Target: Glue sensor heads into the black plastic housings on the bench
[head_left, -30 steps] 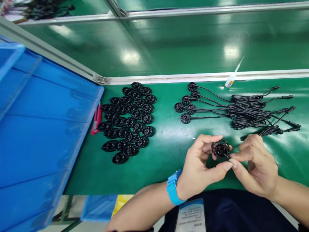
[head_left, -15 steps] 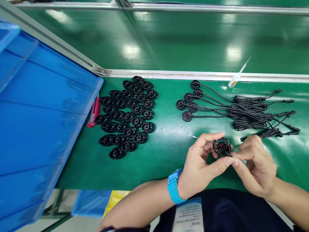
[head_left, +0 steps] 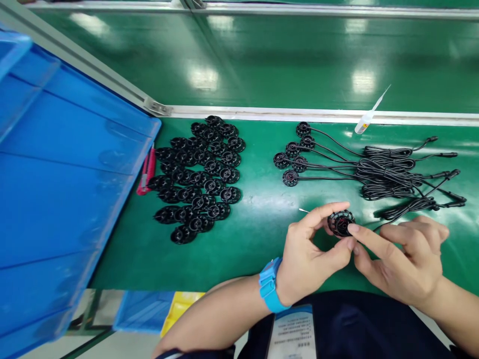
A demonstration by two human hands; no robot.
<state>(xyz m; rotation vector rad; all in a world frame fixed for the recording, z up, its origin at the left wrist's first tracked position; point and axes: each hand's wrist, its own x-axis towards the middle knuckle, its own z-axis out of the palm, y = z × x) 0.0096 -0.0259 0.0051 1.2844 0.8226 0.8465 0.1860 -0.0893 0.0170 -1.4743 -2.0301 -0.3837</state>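
Observation:
My left hand (head_left: pixel 309 244) grips a round black plastic part (head_left: pixel 340 223) by its rim, between the thumb and curled fingers. The part has a spoked ring and a hub with a bit of red inside, and it is tilted toward me. My right hand (head_left: pixel 406 257) has its index fingertip pressed on the part's lower right edge, with the thumb just below; its other fingers are loosely curled. A black cable coil (head_left: pixel 407 207) lies just beyond my right hand, its thin lead running back behind the fingers.
Many similar round black parts (head_left: pixel 202 179) lie clustered at left. Several cabled parts (head_left: pixel 290 177) lie ahead, their bundled cables (head_left: pixel 389 172) to the right. A white dropper bottle (head_left: pixel 363 123), a red-handled cutter (head_left: pixel 146 172), a cotton swab (head_left: pixel 304 210) and a large blue bin (head_left: pixel 67 199) are nearby.
My right index finger has moved from pinching the cable near the part onto the part's edge, and its other fingers have opened somewhat. The part has tilted slightly in my left hand.

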